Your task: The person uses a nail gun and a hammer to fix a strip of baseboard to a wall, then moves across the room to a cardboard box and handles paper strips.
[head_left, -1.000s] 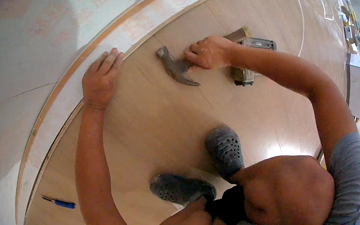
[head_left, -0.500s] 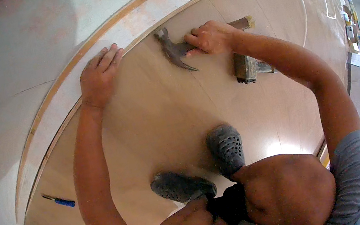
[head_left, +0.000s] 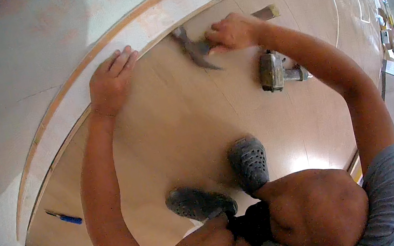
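I am squatting on a light wooden floor (head_left: 171, 127) beside a pale wall with a baseboard (head_left: 138, 28). My right hand (head_left: 231, 32) grips a claw hammer (head_left: 194, 49) by its wooden handle; the metal head is right at the foot of the baseboard. Flat on the baseboard and the floor's edge rests my left hand (head_left: 108, 83), fingers together and pointing toward the wall. The hammer head is about a hand's width to the right of that hand.
A metal nail gun (head_left: 275, 72) lies on the floor just below my right forearm. A white hose (head_left: 344, 2) loops across the floor at the far right. A blue-handled tool (head_left: 66, 217) lies near the wall at the lower left. My grey shoes (head_left: 249, 164) are below.
My right hand has carried the hammer up and away from me, from above the floor to the foot of the baseboard. The left hand has stayed on the baseboard.
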Demonstrator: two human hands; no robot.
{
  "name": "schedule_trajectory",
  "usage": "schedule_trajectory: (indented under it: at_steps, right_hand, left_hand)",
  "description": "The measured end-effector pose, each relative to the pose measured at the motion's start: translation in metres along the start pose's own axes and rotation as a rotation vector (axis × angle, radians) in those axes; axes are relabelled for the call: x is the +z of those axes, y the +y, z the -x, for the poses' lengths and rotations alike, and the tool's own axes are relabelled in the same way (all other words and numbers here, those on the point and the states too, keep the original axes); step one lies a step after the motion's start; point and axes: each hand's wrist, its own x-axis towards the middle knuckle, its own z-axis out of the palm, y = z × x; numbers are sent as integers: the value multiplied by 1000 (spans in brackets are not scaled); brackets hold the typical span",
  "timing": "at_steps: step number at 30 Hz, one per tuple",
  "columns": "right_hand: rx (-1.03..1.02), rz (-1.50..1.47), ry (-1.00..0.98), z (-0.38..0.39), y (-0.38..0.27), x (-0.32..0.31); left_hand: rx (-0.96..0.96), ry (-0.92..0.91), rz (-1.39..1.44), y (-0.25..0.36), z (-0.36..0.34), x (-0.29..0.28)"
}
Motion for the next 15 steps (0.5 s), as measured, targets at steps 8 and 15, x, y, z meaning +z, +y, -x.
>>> schedule_trajectory:
  at_steps: [8,15]
  right_hand:
    - [-56,26,45,-1,15,-1]
    - [-87,35,37,-3,13,-4]
  left_hand:
    - [1,-5,2,-2,4,7]
    - [-26,-67,36,-5,6,4]
